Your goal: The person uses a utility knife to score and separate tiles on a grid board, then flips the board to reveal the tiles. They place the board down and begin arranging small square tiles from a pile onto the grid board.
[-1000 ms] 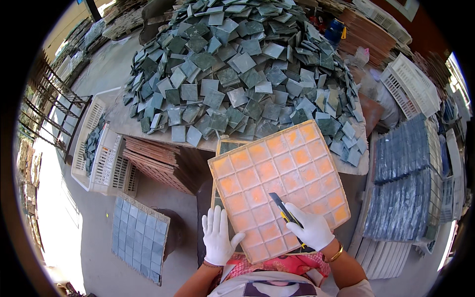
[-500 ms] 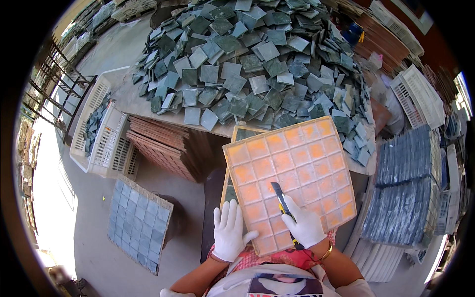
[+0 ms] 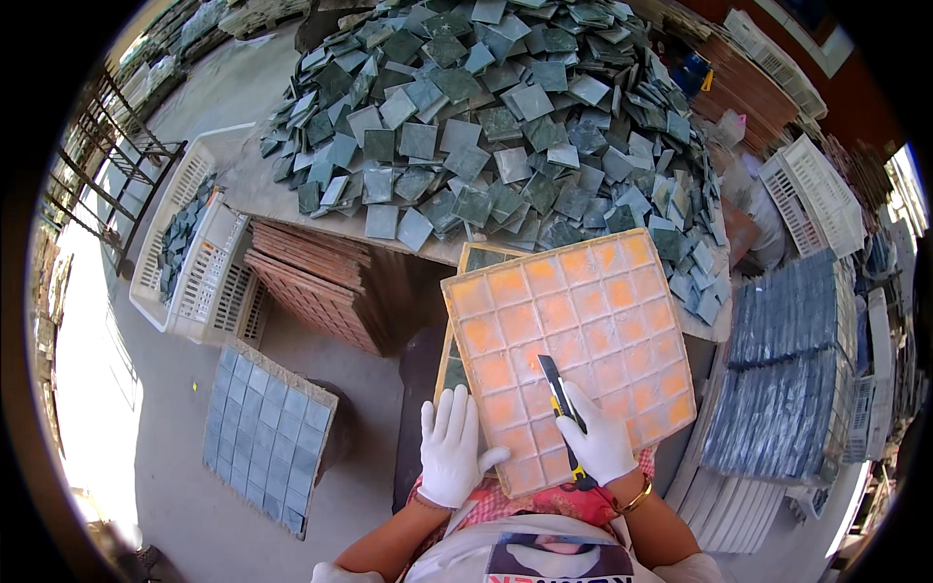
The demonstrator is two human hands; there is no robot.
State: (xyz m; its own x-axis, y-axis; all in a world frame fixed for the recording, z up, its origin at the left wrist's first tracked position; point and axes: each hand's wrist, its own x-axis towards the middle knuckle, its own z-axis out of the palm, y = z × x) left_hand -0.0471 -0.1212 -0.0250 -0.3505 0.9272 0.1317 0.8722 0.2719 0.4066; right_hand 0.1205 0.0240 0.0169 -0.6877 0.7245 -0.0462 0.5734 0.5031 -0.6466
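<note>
Desk: What writing can be read?

Photographer: Printed lettering, red and dark, sits with a dark picture on the worker's white shirt (image 3: 476,561), partly cut by the lower edge.

Desk: And the hands?

Photographer: The white-gloved right hand (image 3: 603,445) has its grip closed around a black-and-yellow utility knife (image 3: 558,396). The left hand (image 3: 450,449), also gloved, is spread wide, palm down, holding nothing visible, its thumb at the near left edge of an orange-and-white grid panel (image 3: 525,321).

Desk: Which way does the knife point?

Photographer: It is above the panel's near half, blade aimed away from the worker, its long axis leaning slightly left. Whether the tip touches cannot be told.

Desk: And the panel?

Photographer: Nearly square, without a clear long axis, it sits askew, far right corner farthest from the worker. It overlaps a tray of green tiles (image 3: 454,374), just short of a surface (image 3: 282,212) heaped with square green stone tiles (image 3: 466,136).
</note>
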